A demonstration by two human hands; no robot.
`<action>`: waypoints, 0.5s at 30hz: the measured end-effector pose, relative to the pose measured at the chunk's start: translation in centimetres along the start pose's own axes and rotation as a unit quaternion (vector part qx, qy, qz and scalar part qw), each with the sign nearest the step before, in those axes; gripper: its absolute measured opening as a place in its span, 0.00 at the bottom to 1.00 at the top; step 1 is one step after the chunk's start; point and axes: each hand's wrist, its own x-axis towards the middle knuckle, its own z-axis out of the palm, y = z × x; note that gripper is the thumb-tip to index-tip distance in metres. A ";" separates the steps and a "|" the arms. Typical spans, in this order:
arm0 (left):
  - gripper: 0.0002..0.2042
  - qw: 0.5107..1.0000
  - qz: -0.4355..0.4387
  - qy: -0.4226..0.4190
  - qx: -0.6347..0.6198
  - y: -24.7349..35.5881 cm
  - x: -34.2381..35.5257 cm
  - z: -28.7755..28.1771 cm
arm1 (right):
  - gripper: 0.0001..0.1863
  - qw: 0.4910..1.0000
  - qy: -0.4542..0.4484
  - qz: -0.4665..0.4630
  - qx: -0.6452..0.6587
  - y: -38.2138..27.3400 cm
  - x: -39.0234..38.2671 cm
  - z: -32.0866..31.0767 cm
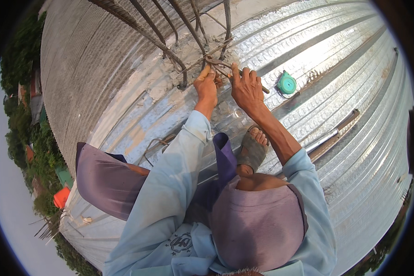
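Note:
My right hand [246, 89] grips a long-handled metal tool like nippers [265, 89], whose head rests among the steel bars at the top middle. My left hand [206, 87] is closed just below that head; I cannot make out what its fingers hold. Several ribbed rebars [161, 43] stick up from rough, broken concrete [170, 80], crossed by thinner rods. A teal round tape measure [287, 84] lies on the metal sheeting to the right of my right hand.
Ribbed metal roofing [359, 152] curves around me, with a long bar [329, 137] lying at right and bent wire [152, 146] at left. My sandalled foot [253, 152] is below my hands. An orange object [61, 197] and trees [18, 133] show beyond the left edge.

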 end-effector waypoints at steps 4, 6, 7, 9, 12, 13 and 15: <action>0.23 0.999 -0.026 0.003 0.030 -0.1 -0.1 0.4 | 0.12 0.992 -0.031 -0.095 -0.078 4.7 2.6 2.7; 0.23 0.999 -0.035 0.017 0.011 0.2 -0.3 1.4 | 0.08 0.984 0.008 -0.146 -0.099 6.5 4.0 3.2; 0.23 0.999 -0.041 0.024 0.001 0.2 -0.5 1.6 | 0.09 0.981 0.010 -0.165 -0.099 7.4 4.6 3.3; 0.23 0.999 -0.043 0.025 -0.005 0.1 -0.4 1.7 | 0.10 0.980 0.015 -0.179 -0.084 7.9 4.9 3.7; 0.23 0.997 -0.067 -0.007 -0.031 0.2 -0.3 1.6 | 0.11 0.985 0.000 -0.163 -0.057 8.4 5.1 3.8; 0.24 0.996 -0.078 -0.023 -0.041 0.4 -0.4 1.4 | 0.12 0.989 -0.046 -0.137 -0.024 8.2 4.8 3.5; 0.23 0.990 -0.129 -0.042 -0.031 1.1 0.0 -0.1 | 0.14 0.987 -0.131 -0.087 0.041 6.8 4.5 2.4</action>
